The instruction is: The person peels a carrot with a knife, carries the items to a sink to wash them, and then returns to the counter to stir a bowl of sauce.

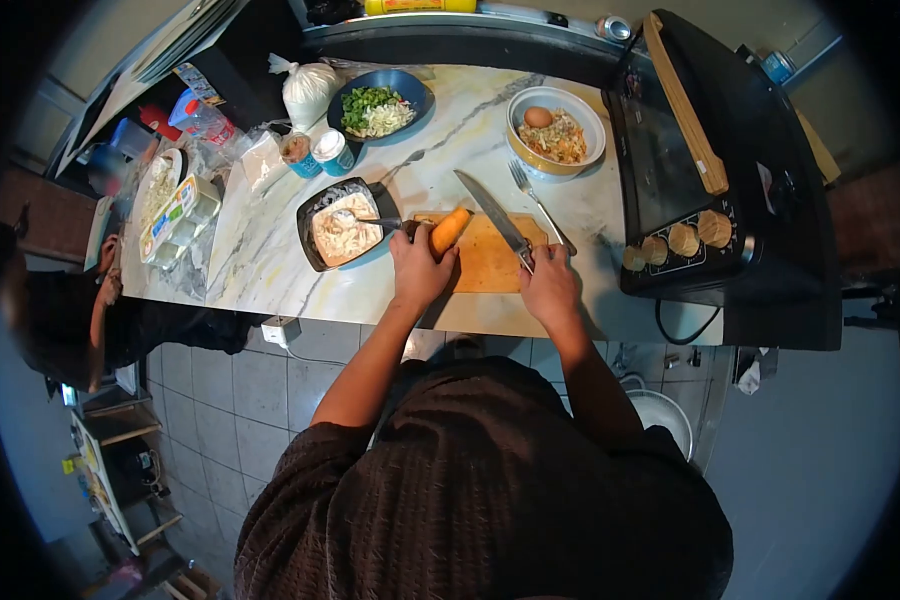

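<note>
My left hand (422, 268) is closed round an orange carrot (450, 231) over the left part of a wooden cutting board (485, 262). Closed on the handle of a large knife (494, 214), my right hand (552, 284) rests at the board's right edge, the blade pointing up and left. A fork (536, 196) lies just right of the knife. Left of the board stands a dark square bowl (305, 236) of pale mixture with a spoon (378, 221) in it.
A white bowl (598, 125) holds an egg and shredded food. Behind stand a dark plate (415, 98) of chopped greens, a tied bag (308, 92) and jars (332, 152). A black oven (710, 220) borders the right. Another person (60, 310) is at the far left.
</note>
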`<state>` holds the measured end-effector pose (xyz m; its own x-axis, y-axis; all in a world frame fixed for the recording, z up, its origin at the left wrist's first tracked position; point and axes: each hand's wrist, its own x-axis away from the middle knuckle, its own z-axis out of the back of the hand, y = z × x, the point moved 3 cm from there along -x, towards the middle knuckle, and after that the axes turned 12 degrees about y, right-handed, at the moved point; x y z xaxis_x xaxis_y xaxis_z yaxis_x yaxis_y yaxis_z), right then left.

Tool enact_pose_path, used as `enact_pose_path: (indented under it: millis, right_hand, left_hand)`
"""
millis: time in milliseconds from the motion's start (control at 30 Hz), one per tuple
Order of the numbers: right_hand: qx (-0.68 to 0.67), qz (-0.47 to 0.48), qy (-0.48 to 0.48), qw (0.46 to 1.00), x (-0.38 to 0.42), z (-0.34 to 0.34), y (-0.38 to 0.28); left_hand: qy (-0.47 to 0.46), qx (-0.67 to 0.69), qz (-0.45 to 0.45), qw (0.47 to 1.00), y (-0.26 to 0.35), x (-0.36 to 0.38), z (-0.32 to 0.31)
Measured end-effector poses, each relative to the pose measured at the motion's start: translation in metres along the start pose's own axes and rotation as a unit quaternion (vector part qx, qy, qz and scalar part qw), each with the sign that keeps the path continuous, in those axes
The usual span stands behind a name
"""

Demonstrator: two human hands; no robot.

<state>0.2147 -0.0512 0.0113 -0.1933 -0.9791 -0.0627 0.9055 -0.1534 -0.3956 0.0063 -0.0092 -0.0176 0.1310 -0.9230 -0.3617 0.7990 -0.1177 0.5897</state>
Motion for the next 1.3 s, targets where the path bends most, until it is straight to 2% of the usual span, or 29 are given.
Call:
enact_pose_path:
  millis: [67,100,167,200,233,267,333,400,433,533,567,633,667,700,733,767,800,833,867,933,1000,1067,1200,1267,1300]
  right_hand:
    - [0.022,0.052,0.123,0.991,0.003,0.009,-0.008]
    - [0.024,0.047,0.121,0.991,0.002,0.010,-0.011]
    - [-0.023,0.148,0.225,0.963,0.000,0.016,-0.028]
    - [-0.020,0.143,0.224,0.964,-0.003,0.009,-0.033]
    - [-0.149,0.061,0.152,0.975,-0.008,-0.005,-0.035]
    - [-0.274,-0.022,0.079,0.958,-0.012,-0.020,-0.037]
    - [-0.300,-0.047,0.050,0.951,-0.021,-0.041,-0.041]
    - [-0.503,-0.077,-0.055,0.859,-0.027,-0.052,-0.052]
    - [-0.544,-0.119,-0.061,0.828,-0.027,-0.054,-0.053]
    - [-0.541,-0.154,0.000,0.827,-0.041,-0.041,-0.044]
    - [-0.477,-0.172,-0.001,0.862,-0.053,-0.035,-0.033]
    - [-0.522,-0.198,0.045,0.828,-0.073,0.003,-0.031]
    - [-0.490,-0.159,0.084,0.853,-0.094,0.008,-0.017]
    - [-0.485,-0.109,0.143,0.856,-0.117,0.004,0.003]
    - [-0.429,-0.110,0.174,0.880,-0.137,0.011,0.012]
    - [-0.371,-0.110,0.203,0.899,-0.153,0.020,0.016]
    - [-0.372,-0.111,0.197,0.900,-0.164,0.029,0.016]
    - [-0.305,-0.105,0.195,0.926,-0.172,0.040,0.013]
    - [-0.237,-0.096,0.192,0.947,-0.182,0.043,0.012]
    - [-0.138,-0.090,0.211,0.964,-0.205,0.035,0.020]
    - [-0.079,-0.099,0.163,0.978,-0.215,0.034,0.018]
    - [-0.029,-0.096,0.159,0.982,-0.219,0.028,0.018]
    - [-0.021,-0.038,0.242,0.969,-0.205,0.028,0.006]
    - [-0.210,0.048,0.312,0.925,-0.174,0.027,-0.019]
    - [-0.291,0.043,0.273,0.916,-0.150,0.025,-0.041]
  left_hand:
    - [0.018,0.014,-0.026,0.999,-0.003,0.000,0.005]
    - [0.012,0.016,-0.027,0.999,-0.003,0.000,0.005]
    - [0.031,0.049,-0.040,0.998,-0.001,-0.001,0.008]
    - [0.026,0.051,-0.041,0.998,0.001,0.000,0.009]
    - [0.013,0.095,-0.026,0.995,0.003,0.000,0.009]
    - [0.001,0.140,-0.012,0.990,0.005,-0.001,0.009]
    - [-0.016,0.188,-0.021,0.982,0.009,-0.003,0.011]
    - [-0.031,0.236,-0.031,0.971,0.016,-0.007,0.016]
    - [-0.049,0.247,-0.035,0.967,0.020,-0.009,0.019]
    - [-0.077,0.265,-0.046,0.960,0.030,-0.019,0.031]
    - [-0.084,0.272,-0.049,0.957,0.032,-0.021,0.035]
    - [-0.093,0.291,-0.057,0.950,0.027,-0.028,0.047]
    - [-0.096,0.310,-0.064,0.944,0.027,-0.030,0.052]
    - [-0.076,0.322,-0.008,0.944,0.029,-0.029,0.060]
    - [-0.078,0.320,-0.004,0.944,0.025,-0.028,0.061]
    - [-0.065,0.335,0.036,0.939,0.016,-0.027,0.062]
    - [-0.051,0.348,0.076,0.933,0.007,-0.025,0.065]
    - [-0.048,0.339,0.107,0.934,0.004,-0.025,0.072]
    - [-0.015,0.325,0.084,0.942,0.000,-0.026,0.076]
    - [0.025,0.309,0.115,0.944,-0.008,-0.029,0.084]
    - [0.063,0.303,0.138,0.941,-0.015,-0.031,0.096]
    - [0.095,0.279,0.156,0.943,-0.030,-0.034,0.109]
    - [0.137,0.287,0.191,0.929,-0.068,-0.036,0.124]
    - [0.137,0.265,0.233,0.925,-0.087,-0.038,0.132]
    - [0.139,0.268,0.230,0.925,-0.097,-0.040,0.135]
